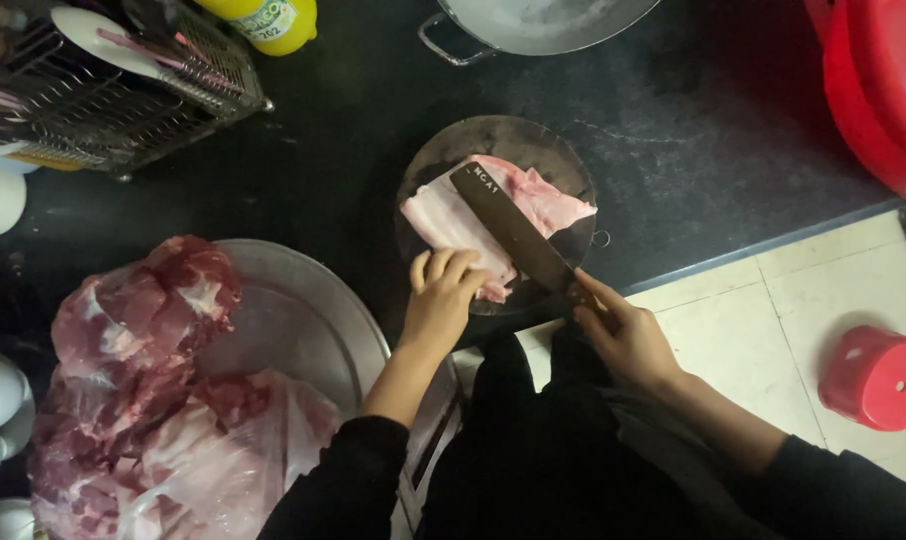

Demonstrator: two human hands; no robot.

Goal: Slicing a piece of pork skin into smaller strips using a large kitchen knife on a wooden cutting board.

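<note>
Left hand (441, 290) is pressing curled fingers on the pale meat slab (473, 215) on the round board (563, 165) | right hand (623, 335) is gripping closed the cleaver (513, 230) lying across the meat | we are fearing the blade slides toward our fingertips, because they are very near.

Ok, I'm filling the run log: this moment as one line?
left hand pressing pork slab | right hand gripping cleaver on slab | round chopping block | black counter
</note>
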